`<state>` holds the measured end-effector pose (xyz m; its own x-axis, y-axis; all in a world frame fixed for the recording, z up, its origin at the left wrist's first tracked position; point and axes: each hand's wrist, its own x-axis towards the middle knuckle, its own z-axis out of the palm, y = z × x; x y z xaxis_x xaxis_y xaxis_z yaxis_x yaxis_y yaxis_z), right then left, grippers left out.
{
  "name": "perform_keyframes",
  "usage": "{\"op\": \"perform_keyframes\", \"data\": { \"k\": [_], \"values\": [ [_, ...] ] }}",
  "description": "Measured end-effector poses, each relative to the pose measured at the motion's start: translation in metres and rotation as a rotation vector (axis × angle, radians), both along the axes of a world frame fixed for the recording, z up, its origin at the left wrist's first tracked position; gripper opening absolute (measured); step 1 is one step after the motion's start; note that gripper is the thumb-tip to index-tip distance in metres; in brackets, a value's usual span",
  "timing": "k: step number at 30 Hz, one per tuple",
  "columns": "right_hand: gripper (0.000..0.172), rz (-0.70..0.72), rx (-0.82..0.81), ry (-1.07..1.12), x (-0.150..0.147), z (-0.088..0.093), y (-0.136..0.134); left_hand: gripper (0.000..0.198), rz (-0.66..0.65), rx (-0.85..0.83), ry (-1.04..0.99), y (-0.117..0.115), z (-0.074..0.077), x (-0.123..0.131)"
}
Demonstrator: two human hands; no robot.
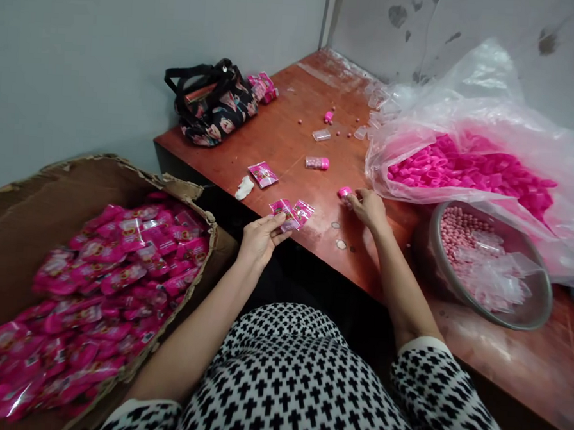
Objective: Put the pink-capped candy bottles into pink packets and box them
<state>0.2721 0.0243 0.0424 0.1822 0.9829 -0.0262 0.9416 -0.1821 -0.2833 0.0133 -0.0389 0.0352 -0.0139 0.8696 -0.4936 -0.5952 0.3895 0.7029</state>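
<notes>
My left hand (261,239) pinches small pink printed packets (291,213) at the table's near edge. My right hand (368,208) is closed around a small clear bottle with a pink cap (344,192), held low over the table; the fingers cover most of its body. Between and beyond my hands lies another capped bottle (317,163) filled with pink beads. A single pink packet (263,174) rests flat on the table, touching or close to a white crumpled scrap (245,188).
An open carton (208,249) of filled pink packets stands at left. On the table (291,132) are a floral handbag (220,105), an empty clear bottle (321,134), scattered beads, a plastic bag of pink caps (477,167), and a grey basin (547,299) holding beads and clear bottles.
</notes>
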Motion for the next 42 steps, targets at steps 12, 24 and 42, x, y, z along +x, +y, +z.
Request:
{"op": "perform_keyframes", "data": {
  "k": [12, 24, 42],
  "values": [
    [0.046, 0.282, 0.198, -0.173, -0.016, -0.028, 0.010, 0.011, 0.037, -0.021, -0.086, -0.005, 0.001, 0.002],
    [0.043, 0.269, 0.363, -0.184, -0.015, -0.047, 0.016, 0.007, 0.064, -0.042, -0.143, 0.001, -0.008, 0.004],
    [0.033, -0.044, 0.052, 0.178, -0.013, -0.011, -0.028, 0.009, 0.143, -0.105, -0.225, -0.003, -0.003, 0.007]
  ]
}}
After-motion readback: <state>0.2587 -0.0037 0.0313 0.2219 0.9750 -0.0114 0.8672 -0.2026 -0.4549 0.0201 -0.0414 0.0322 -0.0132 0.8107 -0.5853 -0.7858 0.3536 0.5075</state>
